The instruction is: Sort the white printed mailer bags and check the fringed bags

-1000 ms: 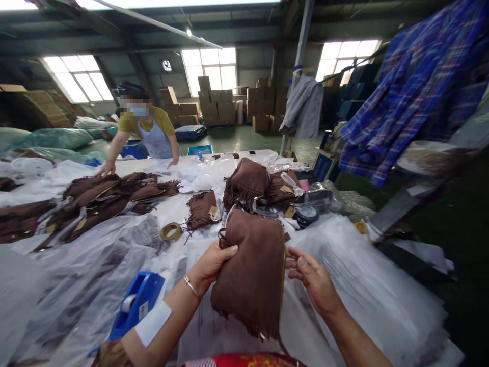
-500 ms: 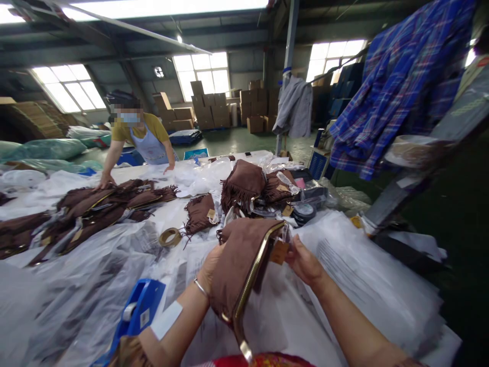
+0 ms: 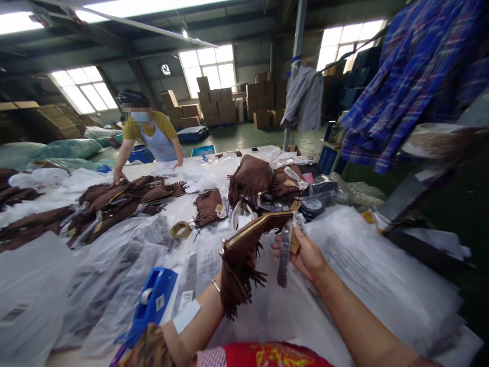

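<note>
A brown fringed zip pouch (image 3: 244,237) hangs in front of me, its gold zipper along the top and its fringe downward. My left hand (image 3: 219,279) supports it from behind and below; the pouch hides most of its fingers. At the pouch's right end, my right hand (image 3: 308,256) is closed around a tan paper tag (image 3: 294,241) and a plastic-wrapped dark strap (image 3: 283,255). Beyond them lie another fringed pouch (image 3: 208,206) and a heap of brown fringed pouches (image 3: 250,176).
A blue tape dispenser (image 3: 155,300) and a tape roll (image 3: 181,230) lie to the left. Clear plastic bags (image 3: 367,275) spread at right. Across the table, a co-worker (image 3: 153,135) touches a brown pile (image 3: 114,199). A post (image 3: 410,196) stands at right.
The pouch has turned from its smooth side facing me to zipper on top with fringe hanging. My right hand now has the wrapped strap hanging at it. The view has shifted slightly.
</note>
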{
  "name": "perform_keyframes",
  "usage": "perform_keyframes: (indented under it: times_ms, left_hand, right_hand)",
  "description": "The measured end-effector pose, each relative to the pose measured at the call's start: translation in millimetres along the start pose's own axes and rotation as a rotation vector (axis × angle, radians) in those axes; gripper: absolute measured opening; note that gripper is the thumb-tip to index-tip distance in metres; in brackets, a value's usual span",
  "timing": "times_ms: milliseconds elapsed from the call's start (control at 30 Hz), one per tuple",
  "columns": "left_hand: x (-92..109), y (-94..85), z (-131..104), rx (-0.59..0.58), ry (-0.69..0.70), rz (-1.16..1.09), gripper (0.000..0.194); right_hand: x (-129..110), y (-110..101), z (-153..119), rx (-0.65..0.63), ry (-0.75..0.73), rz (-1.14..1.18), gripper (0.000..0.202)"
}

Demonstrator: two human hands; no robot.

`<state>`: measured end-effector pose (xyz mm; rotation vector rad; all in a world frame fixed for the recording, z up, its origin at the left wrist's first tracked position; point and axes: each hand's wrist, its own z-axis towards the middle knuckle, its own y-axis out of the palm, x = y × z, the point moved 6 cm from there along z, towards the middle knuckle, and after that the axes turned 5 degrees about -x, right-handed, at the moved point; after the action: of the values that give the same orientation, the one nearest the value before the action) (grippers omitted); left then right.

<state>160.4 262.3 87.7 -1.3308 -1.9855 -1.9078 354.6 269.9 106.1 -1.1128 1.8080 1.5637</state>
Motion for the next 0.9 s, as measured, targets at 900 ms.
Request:
perform_keyframes:
  times_ms: [900]
  left_hand:
    - [-34,6.6,-38,-0.069,-0.289,0.227,0.042]
  right_hand:
    - [-34,10,-39,-0.205,0.085,0.172,0.067]
